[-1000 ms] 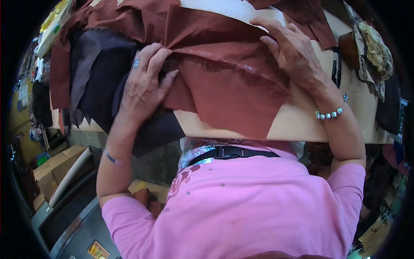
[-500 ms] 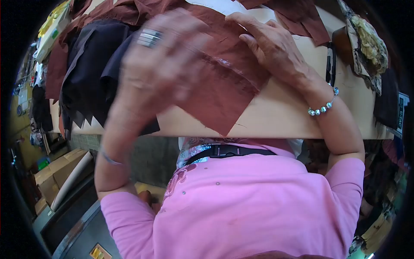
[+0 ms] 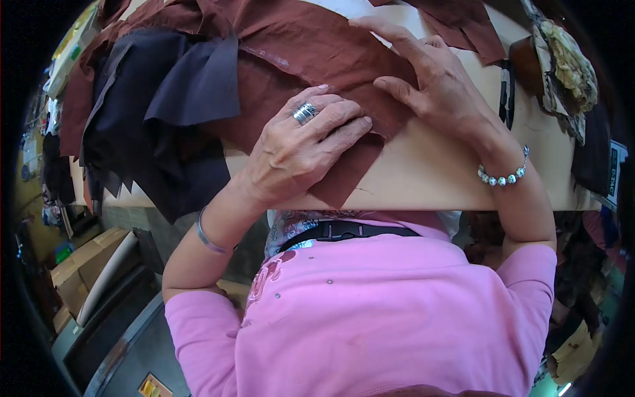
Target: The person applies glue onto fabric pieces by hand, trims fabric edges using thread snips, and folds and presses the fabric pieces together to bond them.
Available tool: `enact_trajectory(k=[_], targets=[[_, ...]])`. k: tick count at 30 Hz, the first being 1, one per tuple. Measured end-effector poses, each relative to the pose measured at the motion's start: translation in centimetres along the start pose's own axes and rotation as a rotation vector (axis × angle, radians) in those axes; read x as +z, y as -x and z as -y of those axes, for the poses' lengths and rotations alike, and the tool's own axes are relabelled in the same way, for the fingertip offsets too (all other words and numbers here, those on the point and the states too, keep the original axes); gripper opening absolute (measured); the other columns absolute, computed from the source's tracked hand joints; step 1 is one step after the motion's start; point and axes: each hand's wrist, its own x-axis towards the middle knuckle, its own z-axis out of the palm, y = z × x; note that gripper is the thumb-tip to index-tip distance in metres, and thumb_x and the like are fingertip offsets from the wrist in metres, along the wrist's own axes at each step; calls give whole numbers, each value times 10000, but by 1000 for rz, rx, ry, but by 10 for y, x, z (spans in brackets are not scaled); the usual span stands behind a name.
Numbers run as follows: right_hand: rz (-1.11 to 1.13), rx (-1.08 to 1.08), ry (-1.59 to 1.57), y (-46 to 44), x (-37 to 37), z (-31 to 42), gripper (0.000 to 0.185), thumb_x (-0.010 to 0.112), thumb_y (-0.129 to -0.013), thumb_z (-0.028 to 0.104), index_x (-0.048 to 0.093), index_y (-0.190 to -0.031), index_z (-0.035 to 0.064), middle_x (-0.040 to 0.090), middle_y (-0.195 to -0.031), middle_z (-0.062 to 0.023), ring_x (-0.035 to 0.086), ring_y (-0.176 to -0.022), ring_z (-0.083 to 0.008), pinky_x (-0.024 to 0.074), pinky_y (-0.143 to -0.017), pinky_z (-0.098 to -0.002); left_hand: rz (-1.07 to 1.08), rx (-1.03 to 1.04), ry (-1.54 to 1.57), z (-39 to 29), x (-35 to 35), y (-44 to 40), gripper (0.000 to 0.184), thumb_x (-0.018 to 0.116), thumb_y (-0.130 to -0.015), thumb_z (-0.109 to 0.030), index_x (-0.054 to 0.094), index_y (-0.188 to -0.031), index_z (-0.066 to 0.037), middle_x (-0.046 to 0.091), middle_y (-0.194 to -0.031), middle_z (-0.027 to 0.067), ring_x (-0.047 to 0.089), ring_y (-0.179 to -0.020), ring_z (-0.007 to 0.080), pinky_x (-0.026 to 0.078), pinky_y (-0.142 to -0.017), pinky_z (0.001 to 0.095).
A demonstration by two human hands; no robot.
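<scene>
A reddish-brown piece of fabric (image 3: pixel 291 59) is spread over the pale tabletop, with a crease across it and a pale streak along that crease. My left hand (image 3: pixel 311 135), wearing a wide silver ring, has its fingers curled together on the fabric near its front corner. Just right of it, my right hand (image 3: pixel 440 86) lies at the fabric's right edge, its thumb and forefinger apart. Dark fabric pieces (image 3: pixel 152 99) hang in a heap over the table's front edge, left of my left hand.
More brown fabric (image 3: pixel 460 26) lies at the back right. A black slender tool (image 3: pixel 507 92) sits near the right side, beside a bundle with yellowish stuffing (image 3: pixel 565 66). Below on the left are a cardboard box (image 3: pixel 86 268) and a grey surface (image 3: pixel 135 351).
My left hand has come down and right onto the fabric's front part. The creased brown fabric has shifted leftward, and the dark pieces show more. My right hand stays nearly in place, fingers wider.
</scene>
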Motion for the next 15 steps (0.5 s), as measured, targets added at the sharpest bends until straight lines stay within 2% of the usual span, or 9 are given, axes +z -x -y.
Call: enact_trajectory(k=[4,9,12,15], targets=[[-28,-13,-150,0,2,-4,536,580,-809,23,457,-1311,163,521,-1299,-35,530,-1127,-243,373,-953,-347,18,15,-8,1,-2,1,378,629,-663,-37,651,-1040,-62,605,-1029,77,599,-937,250,456,-919,431],[35,32,-138,0,-3,-7,498,582,-808,29,499,-1283,156,548,-1270,-25,528,-1139,-227,375,-955,-343,71,25,-85,-2,-3,1,364,649,-675,-74,661,-1038,-95,626,-1036,41,605,-953,197,433,-932,398],[23,17,-142,-1,-1,-7,488,585,-809,38,510,-1276,156,558,-1256,-28,535,-1123,-224,387,-938,-339,81,65,-144,-2,-2,2,387,679,-668,-149,660,-1053,-108,627,-1057,35,605,-959,184,418,-909,382],[16,7,-119,-1,-2,-6,482,584,-812,47,513,-1275,157,563,-1246,-34,544,-1101,-228,398,-921,-338,122,47,-160,-5,-6,3,469,680,-652,-285,650,-1097,-143,614,-1125,11,588,-997,184,382,-898,383]])
